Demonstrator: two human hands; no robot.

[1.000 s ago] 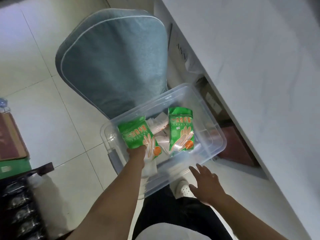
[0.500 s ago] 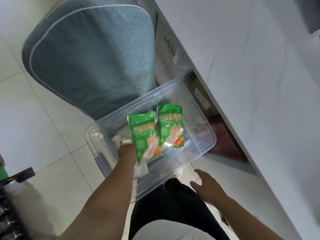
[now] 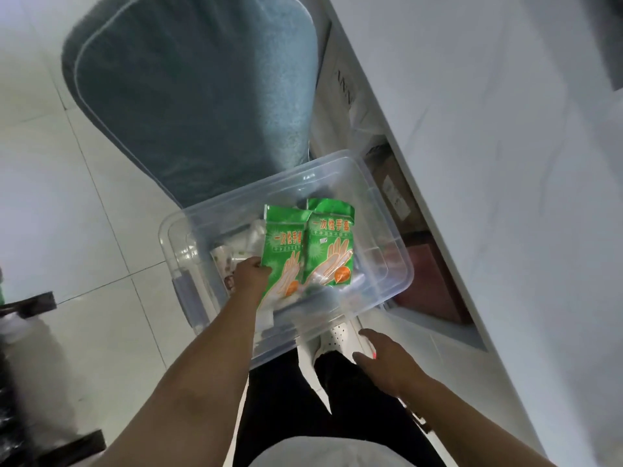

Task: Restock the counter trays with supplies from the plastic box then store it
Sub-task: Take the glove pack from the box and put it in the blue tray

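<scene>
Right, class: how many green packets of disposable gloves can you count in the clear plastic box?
2. One green glove packet is gripped by the left hand; the other green packet lies beside it, to its right, in the clear plastic box. More may be hidden underneath.

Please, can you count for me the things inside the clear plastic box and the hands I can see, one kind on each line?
Green glove packets: 2
Pale wrapped supplies under them: a pile, too jumbled to count
Clear plastic box: 1
Hands: 2, left hand holding a packet, right hand free
Total countable: 5
</scene>
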